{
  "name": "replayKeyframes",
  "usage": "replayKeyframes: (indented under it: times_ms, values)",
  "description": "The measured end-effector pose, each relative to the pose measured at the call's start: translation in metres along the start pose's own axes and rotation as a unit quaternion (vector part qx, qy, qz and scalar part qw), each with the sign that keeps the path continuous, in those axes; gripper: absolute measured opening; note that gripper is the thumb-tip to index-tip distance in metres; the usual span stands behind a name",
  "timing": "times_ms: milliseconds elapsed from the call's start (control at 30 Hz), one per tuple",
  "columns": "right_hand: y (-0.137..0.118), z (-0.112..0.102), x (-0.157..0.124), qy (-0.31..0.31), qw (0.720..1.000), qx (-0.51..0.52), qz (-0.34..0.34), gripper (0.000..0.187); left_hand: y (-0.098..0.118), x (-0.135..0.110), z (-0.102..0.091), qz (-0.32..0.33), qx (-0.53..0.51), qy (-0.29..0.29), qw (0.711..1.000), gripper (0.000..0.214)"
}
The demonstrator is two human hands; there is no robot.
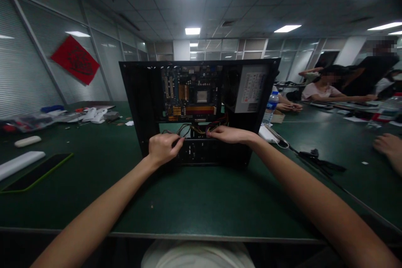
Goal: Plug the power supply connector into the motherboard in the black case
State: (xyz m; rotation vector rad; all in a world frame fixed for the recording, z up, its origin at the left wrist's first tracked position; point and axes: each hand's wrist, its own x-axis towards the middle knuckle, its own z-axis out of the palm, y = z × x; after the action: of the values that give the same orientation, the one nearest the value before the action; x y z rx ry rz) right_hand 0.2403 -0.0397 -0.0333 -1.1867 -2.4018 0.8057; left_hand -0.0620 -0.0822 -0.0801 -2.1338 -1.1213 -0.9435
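A black computer case (131, 104), open towards me, stands on the green table (201, 201). Inside it are a motherboard (194, 92) and, at the upper right, a silver power supply (251, 92). Thin cables (188, 126) run across the gap below the board. My left hand (163, 148) is closed at the case's lower crossbar, its fingertips by the cables; what it grips is hidden. To its right, my right hand (228, 134) pinches part of the cable bundle just above the same bar.
A phone (37, 171) and a white bar-shaped object (20, 164) lie at the left, with plastic bags (94, 114) behind. On the right are a water bottle (272, 102), a black cable (320, 161) and another person's hand (387, 146). Several people sit or stand further back.
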Motion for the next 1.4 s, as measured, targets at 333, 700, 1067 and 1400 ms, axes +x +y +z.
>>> replayKeyframes:
  times_ms: [333, 700, 1067, 1400]
  values:
    - [0.006, -0.003, -0.01, 0.26, 0.93, 0.249, -0.076, 0.031, 0.007, 0.016, -0.02, -0.04, -0.094, -0.11, 0.989, 0.043]
    - [-0.057, 0.021, -0.007, 0.31, 0.838, 0.401, -0.202, 0.029, 0.019, 0.098, -0.075, 0.126, -0.212, -0.339, 0.908, 0.055]
    - [-0.121, -0.032, -0.077, 0.041, 0.975, -0.149, -0.16, 0.046, 0.014, 0.138, -0.134, 0.127, -0.182, -0.31, 0.924, 0.032]
    - [-0.114, -0.046, -0.093, -0.045, 0.969, -0.211, -0.118, 0.041, 0.046, 0.135, -0.105, 0.196, -0.265, -0.397, 0.856, 0.016]
